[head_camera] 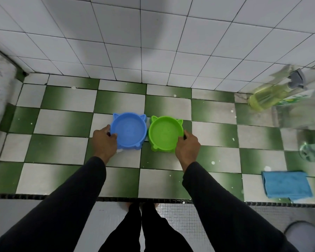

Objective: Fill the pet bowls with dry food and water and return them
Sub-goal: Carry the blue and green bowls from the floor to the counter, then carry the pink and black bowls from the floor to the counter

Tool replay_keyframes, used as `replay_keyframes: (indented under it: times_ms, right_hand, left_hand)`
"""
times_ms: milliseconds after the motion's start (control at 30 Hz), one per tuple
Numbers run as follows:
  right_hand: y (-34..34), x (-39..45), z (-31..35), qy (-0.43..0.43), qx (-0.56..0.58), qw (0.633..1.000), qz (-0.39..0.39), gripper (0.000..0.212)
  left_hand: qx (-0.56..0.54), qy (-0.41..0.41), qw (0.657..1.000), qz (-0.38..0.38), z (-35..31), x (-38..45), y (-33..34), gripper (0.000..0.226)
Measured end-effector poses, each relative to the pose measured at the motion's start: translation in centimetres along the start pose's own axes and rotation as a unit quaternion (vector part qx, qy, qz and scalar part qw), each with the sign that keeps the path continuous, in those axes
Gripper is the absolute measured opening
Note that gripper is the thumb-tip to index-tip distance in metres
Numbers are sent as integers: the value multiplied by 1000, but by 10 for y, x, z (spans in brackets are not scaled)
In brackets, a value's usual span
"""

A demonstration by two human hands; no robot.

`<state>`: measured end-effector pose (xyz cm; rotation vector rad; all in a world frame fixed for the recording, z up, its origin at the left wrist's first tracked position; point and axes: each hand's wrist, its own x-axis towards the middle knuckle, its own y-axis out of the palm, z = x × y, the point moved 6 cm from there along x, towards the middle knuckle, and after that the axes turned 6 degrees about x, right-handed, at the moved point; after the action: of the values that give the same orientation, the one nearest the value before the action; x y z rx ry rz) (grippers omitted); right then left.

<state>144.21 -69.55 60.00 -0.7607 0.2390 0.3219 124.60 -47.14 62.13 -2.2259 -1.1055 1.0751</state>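
Observation:
Two cat-eared pet bowls sit side by side on a green-and-white checkered tiled counter (62,122), both with nothing inside. The blue bowl (129,130) is on the left and the green bowl (164,132) on the right, almost touching. My left hand (104,140) grips the blue bowl's left rim, thumb over the edge. My right hand (187,148) grips the green bowl's right rim in the same way. Both arms wear dark sleeves.
A folded blue cloth (286,185) lies near the counter's front right edge. A bottle of yellow-green liquid (267,96) and a pale green object (313,151) stand at the right, blurred. A white tiled wall (153,42) rises behind. The counter's dark front edge (44,196) runs below my arms.

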Motion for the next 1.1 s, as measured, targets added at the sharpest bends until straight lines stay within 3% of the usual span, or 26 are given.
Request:
replay_keyframes:
  times_ms: [167, 367, 433, 500, 600, 800, 1100]
  right_hand:
    - [3, -5, 1, 9, -6, 999, 35, 8]
    - [0, -16, 11, -19, -61, 992, 111, 65]
    - [-6, -21, 19, -49, -99, 986, 125, 76]
    - [-14, -28, 28, -104, -157, 972, 142, 73]
    - [-24, -39, 46, -193, -257, 934, 158, 69]
    - [-35, -64, 100, -286, -308, 892, 166, 82]
    - [-11, -147, 209, -433, -282, 836, 182, 82]
  left_hand:
    - [42, -1, 999, 13, -1, 1, 2, 25]
    - [103, 38, 994, 21, -7, -9, -6, 56]
    - [115, 78, 990, 7, -12, -18, -15, 55]
    - [148, 118, 982, -2, -17, -28, -26, 51]
    - [231, 160, 960, -2, -26, -41, -45, 63]
    - [340, 198, 917, -68, -46, -74, -102, 74]
    - [258, 171, 932, -188, -12, -143, -215, 81]
